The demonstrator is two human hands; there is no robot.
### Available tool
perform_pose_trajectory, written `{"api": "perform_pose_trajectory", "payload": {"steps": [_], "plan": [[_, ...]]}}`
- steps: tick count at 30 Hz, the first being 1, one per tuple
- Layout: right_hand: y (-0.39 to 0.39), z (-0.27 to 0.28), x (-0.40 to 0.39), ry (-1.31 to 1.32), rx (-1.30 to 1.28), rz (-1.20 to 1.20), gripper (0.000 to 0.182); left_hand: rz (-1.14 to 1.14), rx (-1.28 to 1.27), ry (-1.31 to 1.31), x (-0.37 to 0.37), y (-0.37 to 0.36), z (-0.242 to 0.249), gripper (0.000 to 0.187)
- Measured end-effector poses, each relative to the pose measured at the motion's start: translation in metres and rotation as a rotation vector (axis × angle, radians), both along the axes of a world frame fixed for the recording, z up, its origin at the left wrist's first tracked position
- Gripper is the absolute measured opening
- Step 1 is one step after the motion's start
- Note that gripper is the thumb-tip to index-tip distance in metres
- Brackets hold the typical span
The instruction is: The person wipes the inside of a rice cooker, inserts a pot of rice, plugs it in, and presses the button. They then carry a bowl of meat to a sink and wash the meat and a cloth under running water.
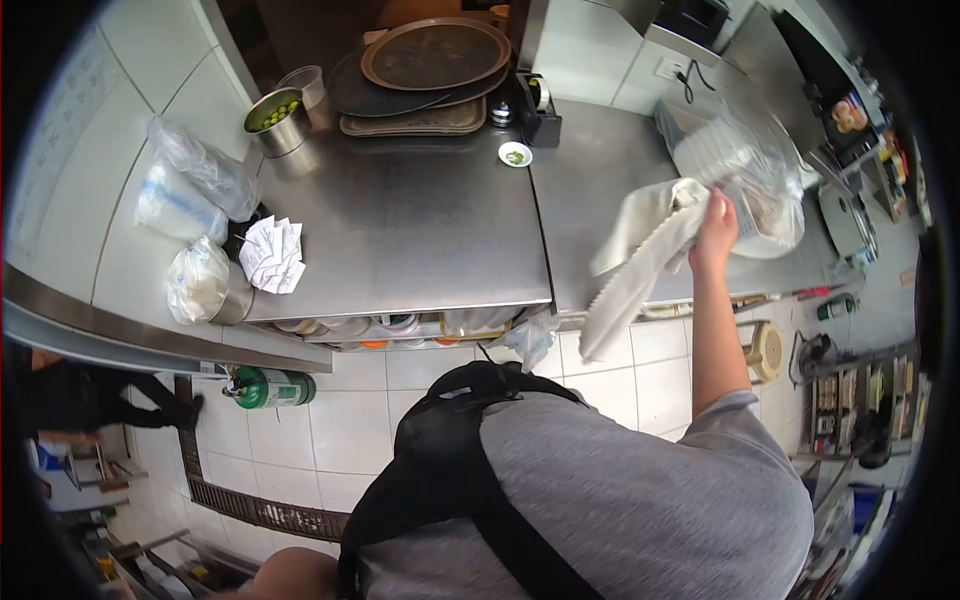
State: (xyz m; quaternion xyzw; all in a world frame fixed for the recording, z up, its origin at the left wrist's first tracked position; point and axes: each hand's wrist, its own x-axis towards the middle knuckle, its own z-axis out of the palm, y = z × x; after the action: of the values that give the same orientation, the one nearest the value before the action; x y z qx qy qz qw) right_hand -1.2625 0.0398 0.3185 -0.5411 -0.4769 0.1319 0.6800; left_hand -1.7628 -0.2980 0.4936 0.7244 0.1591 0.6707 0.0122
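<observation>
My right hand (pixel 715 232) is closed on a white cloth (pixel 650 245) and holds it over the right part of the steel counter (pixel 420 230). The cloth hangs in folds, and one end drops past the counter's front edge. Just beyond this hand sits a clear plastic bag (pixel 775 215) with white containers in it. Only a bare part of my left arm (pixel 295 575) shows at the bottom edge; the left hand is out of view.
Round brown trays (pixel 435 55) are stacked at the back, near a metal container of limes (pixel 278 122). A small white dish (pixel 515 154) holds something green. Paper slips (pixel 272 255) lie at the left. A green cylinder (pixel 270 388) and another person's legs (pixel 150 400) are at floor level.
</observation>
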Motion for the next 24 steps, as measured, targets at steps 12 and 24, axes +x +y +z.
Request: {"api": "perform_pose_trajectory", "payload": {"steps": [12, 24], "plan": [[-0.014, -0.012, -0.195, 0.585, -0.881, 1.569, 0.027, 0.329, -1.125, 0.219, 0.136, 0.157, -0.174, 0.074], [0.035, -0.036, -0.412, 0.333, -0.602, 1.697, 0.024, 0.877, -1.335, -0.35, 0.075, -0.021, -0.2, 0.063]]}}
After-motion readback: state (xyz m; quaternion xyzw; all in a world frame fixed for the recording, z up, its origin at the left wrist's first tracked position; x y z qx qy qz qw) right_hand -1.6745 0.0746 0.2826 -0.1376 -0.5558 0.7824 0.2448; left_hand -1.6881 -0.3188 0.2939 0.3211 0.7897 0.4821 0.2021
